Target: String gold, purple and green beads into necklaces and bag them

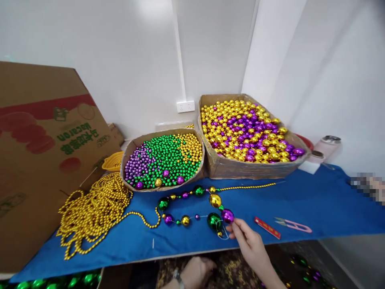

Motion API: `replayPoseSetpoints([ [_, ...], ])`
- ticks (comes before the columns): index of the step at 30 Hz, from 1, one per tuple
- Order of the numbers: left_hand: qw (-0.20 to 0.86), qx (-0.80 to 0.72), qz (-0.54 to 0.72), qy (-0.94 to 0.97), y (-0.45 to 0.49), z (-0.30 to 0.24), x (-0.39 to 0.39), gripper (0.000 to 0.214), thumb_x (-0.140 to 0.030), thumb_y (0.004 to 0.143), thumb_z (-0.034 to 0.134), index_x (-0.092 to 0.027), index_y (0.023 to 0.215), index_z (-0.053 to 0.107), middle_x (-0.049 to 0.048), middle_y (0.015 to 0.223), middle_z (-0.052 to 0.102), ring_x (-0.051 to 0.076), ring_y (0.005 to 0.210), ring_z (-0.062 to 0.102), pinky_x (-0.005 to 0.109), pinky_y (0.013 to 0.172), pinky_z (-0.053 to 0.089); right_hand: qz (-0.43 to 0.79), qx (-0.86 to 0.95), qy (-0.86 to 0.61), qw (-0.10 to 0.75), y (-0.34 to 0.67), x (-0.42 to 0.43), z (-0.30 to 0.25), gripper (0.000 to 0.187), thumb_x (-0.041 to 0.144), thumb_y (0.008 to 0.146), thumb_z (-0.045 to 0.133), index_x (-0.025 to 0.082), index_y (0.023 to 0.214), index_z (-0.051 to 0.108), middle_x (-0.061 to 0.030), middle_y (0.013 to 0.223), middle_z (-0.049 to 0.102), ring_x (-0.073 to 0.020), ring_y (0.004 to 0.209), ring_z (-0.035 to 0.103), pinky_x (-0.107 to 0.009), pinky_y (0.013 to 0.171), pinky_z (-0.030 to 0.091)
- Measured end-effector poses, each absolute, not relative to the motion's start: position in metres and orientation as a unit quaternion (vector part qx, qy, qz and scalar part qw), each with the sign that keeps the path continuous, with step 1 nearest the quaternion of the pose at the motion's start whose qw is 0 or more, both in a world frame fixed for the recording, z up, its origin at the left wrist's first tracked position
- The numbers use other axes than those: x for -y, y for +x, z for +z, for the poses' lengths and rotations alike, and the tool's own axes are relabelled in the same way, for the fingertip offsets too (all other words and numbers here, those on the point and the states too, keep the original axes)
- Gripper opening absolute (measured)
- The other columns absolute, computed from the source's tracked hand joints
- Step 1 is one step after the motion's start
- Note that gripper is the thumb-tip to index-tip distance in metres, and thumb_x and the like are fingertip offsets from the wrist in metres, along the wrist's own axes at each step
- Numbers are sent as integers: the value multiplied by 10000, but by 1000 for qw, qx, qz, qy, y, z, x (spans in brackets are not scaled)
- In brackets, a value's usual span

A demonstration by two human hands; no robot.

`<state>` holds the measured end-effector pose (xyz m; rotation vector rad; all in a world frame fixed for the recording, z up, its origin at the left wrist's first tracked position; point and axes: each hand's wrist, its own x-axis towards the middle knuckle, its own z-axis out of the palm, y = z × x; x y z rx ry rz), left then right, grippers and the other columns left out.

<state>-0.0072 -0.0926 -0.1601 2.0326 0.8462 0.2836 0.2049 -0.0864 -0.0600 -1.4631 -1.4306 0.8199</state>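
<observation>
A string of large and small green, gold and purple shiny beads (pixel 199 190) lies in a loop on the blue cloth. At its right end, my right hand (pixel 249 240) is closed, thumb and finger pinching the edge of a large purple bead (pixel 227 216). Close to those fingertips are a large green bead (pixel 214 221) and a loose loop of clear thread (pixel 224 235). My left hand (pixel 197 271), with a band (pixel 178 278) at its wrist, is below the table's front edge. Its fingers look curled in; whatever they hold is hidden.
Behind the string stand a box of small beads (pixel 168 160) and a bigger box of gold and purple beads (pixel 255 170). Gold bead strands (pixel 93 212) are heaped at left beside a large carton (pixel 45 160). Pink-handled snips (pixel 296 226) and a red packet (pixel 267 228) lie right.
</observation>
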Motion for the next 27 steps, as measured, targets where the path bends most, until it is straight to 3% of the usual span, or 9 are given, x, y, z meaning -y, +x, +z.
replayPoseSetpoints([
  [4,504,-327,167,782,-12,-105,92,269,-199,749,606,-220,1009,673,73,961,701,226,883,637,307,812,473,332,580,-591,452,202,86,-55,361,468,889,422,168,991,595,-83,817,710,-194,682,679,-246,648,536],
  [7,651,-378,331,569,-10,-56,70,204,-269,795,619,-190,977,665,70,939,695,165,785,640,251,708,490,323,597,-584,445,198,88,-50,345,462,889,425,177,964,605,-77,801,712,-193,677,682,-232,640,536],
  [10,732,-369,464,334,-11,-27,40,227,-258,762,679,-149,960,655,84,956,682,134,760,642,224,692,502,308,635,-565,429,196,91,-49,308,431,906,407,192,958,594,-73,792,710,-189,688,685,-224,648,535],
  [15,738,-350,526,238,-21,-13,11,234,-193,736,709,-119,951,655,103,1001,676,106,745,646,205,706,523,252,707,-520,408,195,92,-59,224,323,936,378,212,1012,557,-54,813,706,-161,726,685,-203,665,524],
  [21,730,-339,545,236,-26,-13,10,189,-184,726,720,-149,898,647,42,870,686,111,712,645,218,662,526,192,740,-500,407,193,87,-63,188,259,938,374,217,1028,534,-36,791,693,-143,723,683,-192,661,518],
  [27,727,-327,560,226,-26,-13,8,182,-190,729,718,-154,893,648,42,895,682,145,812,652,242,731,521,172,748,-493,408,193,87,-60,180,249,933,380,225,1024,534,-22,798,698,-142,705,684,-196,635,522],
])
